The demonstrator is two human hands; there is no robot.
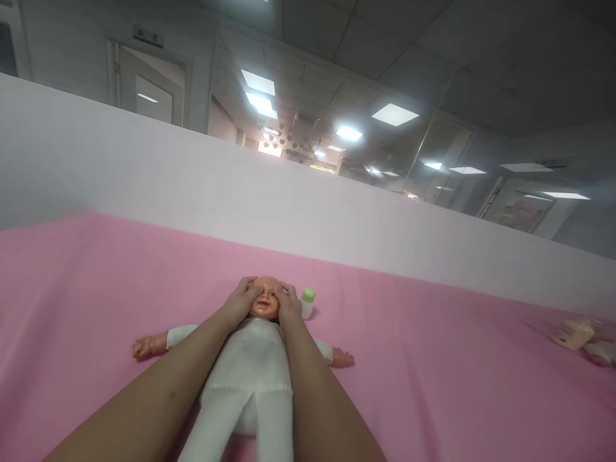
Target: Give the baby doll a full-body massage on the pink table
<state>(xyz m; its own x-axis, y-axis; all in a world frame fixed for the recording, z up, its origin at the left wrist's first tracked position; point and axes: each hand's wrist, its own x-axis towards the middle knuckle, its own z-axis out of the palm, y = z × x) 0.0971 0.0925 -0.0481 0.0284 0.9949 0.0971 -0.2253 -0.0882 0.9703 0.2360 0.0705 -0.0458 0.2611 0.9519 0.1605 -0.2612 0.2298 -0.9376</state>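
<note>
A baby doll (251,359) with a hard plastic head and a white cloth body lies on its back, arms stretched out to the sides. My left hand (242,301) cups one side of the doll's head, its thumb resting near the eye. On the opposite side, my right hand (287,305) is wrapped round the head, with the thumb by the other eye. The doll's mouth and forehead show between my hands; the sides of its head are hidden. Just right of my right hand stands a small white bottle (307,304) with a green cap.
Pink cloth (375,346) with soft creases covers the surface under the doll. A low white partition (202,192) runs along the far edge. Toward the right edge lie pale items (580,337), seemingly in clear plastic. Beyond are doors and lit ceiling panels.
</note>
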